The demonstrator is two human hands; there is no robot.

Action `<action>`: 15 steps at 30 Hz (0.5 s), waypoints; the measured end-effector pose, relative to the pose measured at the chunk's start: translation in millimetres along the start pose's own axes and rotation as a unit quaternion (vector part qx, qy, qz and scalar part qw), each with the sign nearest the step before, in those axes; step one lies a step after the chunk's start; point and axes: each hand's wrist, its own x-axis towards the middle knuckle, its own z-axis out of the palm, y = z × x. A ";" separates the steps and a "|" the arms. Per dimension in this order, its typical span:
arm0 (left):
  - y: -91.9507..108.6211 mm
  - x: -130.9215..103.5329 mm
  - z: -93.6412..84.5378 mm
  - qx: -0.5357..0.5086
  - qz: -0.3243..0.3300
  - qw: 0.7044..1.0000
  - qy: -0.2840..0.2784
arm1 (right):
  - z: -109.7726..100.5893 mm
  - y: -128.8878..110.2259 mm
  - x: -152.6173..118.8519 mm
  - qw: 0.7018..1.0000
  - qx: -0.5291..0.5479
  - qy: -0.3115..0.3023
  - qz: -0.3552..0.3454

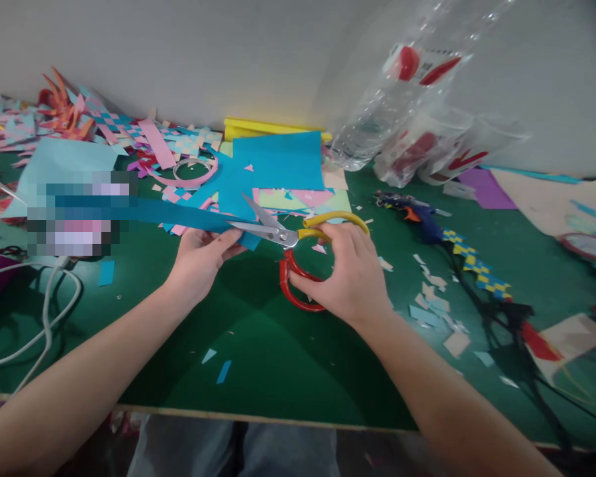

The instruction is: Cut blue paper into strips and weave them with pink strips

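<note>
My right hand (350,271) is wrapped round the handles of a pair of scissors (284,237), one handle yellow and one red. The blades stand apart and point left, with the lower one over the end of a long blue paper strip (179,213). Between thumb and fingers, my left hand (203,258) pinches that strip near its right end, close to the blade tips. The strip stretches away to the left over a pixelated patch. Behind the scissors lie blue paper sheets (283,159); my left fingertips are partly hidden by the strip.
Paper scraps (434,301) dot the green table (258,391). A plastic bottle (377,112) and plastic cups (467,142) stand at the back right. Tape (193,169) lies back left, a white cable (46,311) at left, and a checkered woven strip (471,262) at right.
</note>
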 end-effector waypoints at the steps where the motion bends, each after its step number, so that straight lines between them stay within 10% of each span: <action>1: 0.1 0.3 0.1 -0.009 -0.007 1.000 0.001 | 0.0 0.0 0.0 1.000 0.001 0.001 -0.003; 15: 0.5 0.9 0.7 -0.014 -0.029 0.999 0.021 | -5.7 -4.2 1.7 0.999 0.030 -0.021 0.009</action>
